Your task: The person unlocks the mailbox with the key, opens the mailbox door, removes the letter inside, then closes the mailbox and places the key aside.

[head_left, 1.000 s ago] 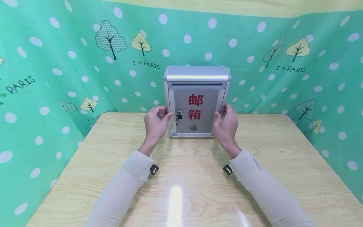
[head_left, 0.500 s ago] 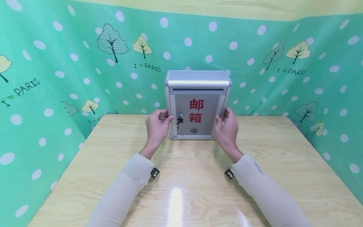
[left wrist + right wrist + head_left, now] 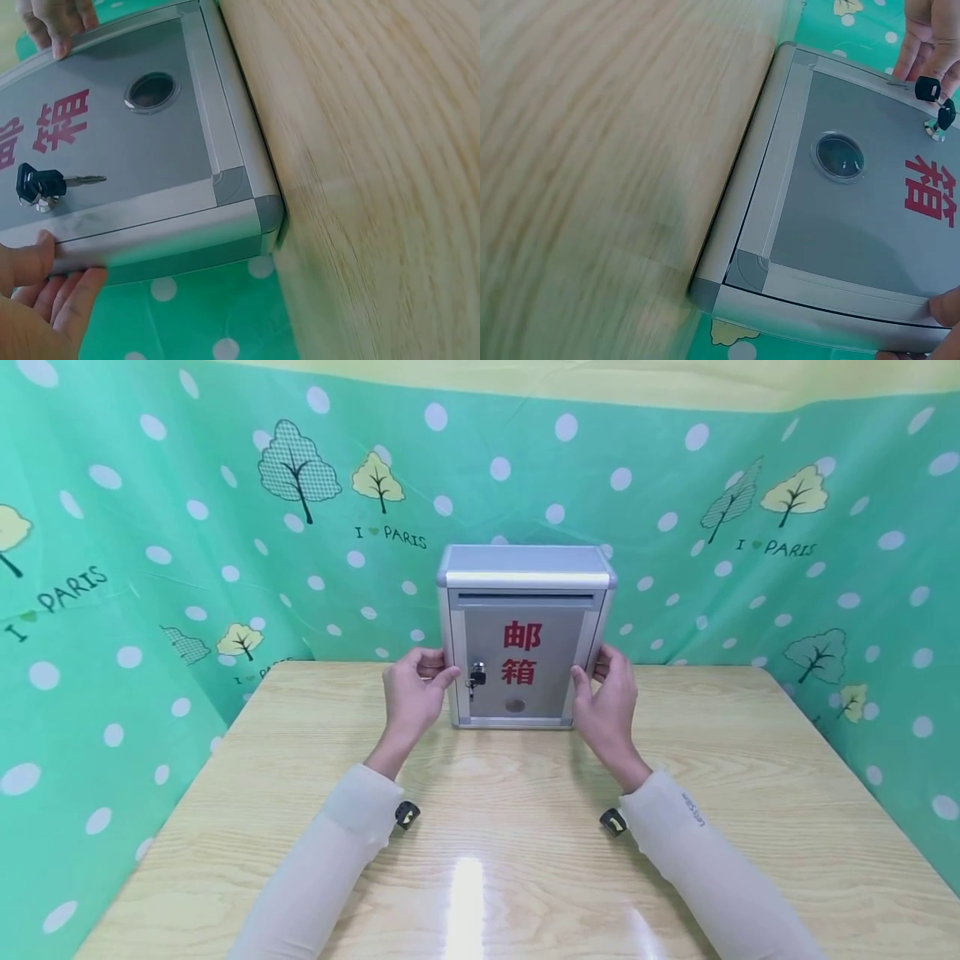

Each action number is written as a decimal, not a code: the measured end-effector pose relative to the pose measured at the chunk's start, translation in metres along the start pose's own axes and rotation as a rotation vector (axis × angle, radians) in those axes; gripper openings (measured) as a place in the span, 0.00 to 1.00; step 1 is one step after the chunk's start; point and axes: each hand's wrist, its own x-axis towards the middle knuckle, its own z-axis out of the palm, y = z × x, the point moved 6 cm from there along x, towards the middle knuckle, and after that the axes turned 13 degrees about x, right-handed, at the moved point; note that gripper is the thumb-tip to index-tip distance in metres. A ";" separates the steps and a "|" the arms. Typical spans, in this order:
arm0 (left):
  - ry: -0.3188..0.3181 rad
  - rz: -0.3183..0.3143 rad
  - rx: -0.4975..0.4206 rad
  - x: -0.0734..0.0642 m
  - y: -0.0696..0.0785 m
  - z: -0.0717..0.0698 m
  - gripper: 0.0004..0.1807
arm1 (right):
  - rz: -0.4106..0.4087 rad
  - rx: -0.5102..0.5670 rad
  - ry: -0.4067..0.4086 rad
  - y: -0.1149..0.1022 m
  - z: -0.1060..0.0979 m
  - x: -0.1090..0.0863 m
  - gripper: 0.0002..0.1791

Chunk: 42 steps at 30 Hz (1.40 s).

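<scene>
A silver-grey metal mailbox [image 3: 517,693] stands upright near the table's far edge, with red characters and a slot on its front. My left hand [image 3: 412,693] holds its left side, thumb at the front edge by the lock. A bunch of keys [image 3: 45,182] with black heads hangs in that lock, and the door looks closed. On the opposite side my right hand [image 3: 609,710] grips the box, its thumb on the front frame, as the right wrist view also shows. Low on the door is a round window [image 3: 839,156].
The pale wood-grain table [image 3: 480,827] reaches toward me, with a glare streak in front. Green dotted cloth [image 3: 315,593] with printed trees hangs behind the mailbox and along both sides.
The head view has tilted slightly, so the scene sits lower than a second ago. My right hand has shifted slightly right. Both hands stay on the mailbox, which keeps its place on the table.
</scene>
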 end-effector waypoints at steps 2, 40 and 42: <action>-0.010 -0.008 -0.006 0.001 -0.001 0.000 0.17 | 0.000 0.000 -0.004 0.001 0.000 0.000 0.27; -0.057 -0.006 -0.011 0.004 -0.002 -0.005 0.13 | -0.467 -0.071 -0.305 -0.053 0.055 -0.022 0.16; -0.054 -0.008 -0.014 0.004 -0.002 -0.005 0.13 | -0.466 -0.111 -0.378 -0.054 0.062 -0.023 0.15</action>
